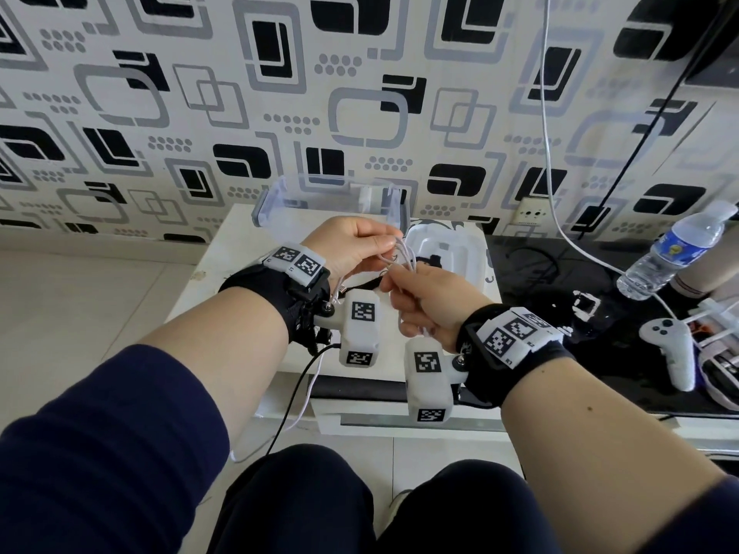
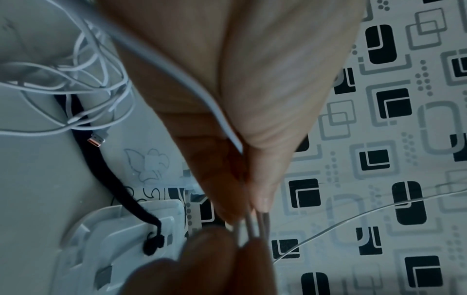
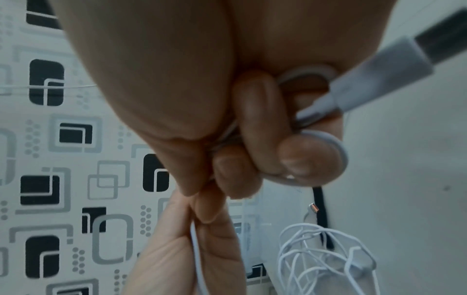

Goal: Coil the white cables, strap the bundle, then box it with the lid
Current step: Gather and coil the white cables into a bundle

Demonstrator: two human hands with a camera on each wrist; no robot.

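Note:
Both hands hover over a small white table [image 1: 224,269] and hold the white cables [image 1: 402,255] between them. My left hand [image 1: 384,239] pinches several strands [image 2: 252,223] between thumb and fingertips. The right hand [image 1: 394,281] curls its fingers round cable loops [image 3: 326,159], with a USB plug [image 3: 374,75] sticking out. More cable lies in a loose tangle [image 2: 76,79] on the table. Under the tangle a black strap [image 2: 113,179] runs onto the lid [image 2: 83,249]. The clear box [image 1: 280,201] stands at the table's back edge, the lid [image 1: 472,257] to its right.
To the right is a black glass top [image 1: 560,281] with a water bottle [image 1: 676,249] and a white game controller [image 1: 672,349]. Another white cord [image 1: 548,153] hangs down the patterned wall past a socket [image 1: 536,213]. My knees are under the table's front edge.

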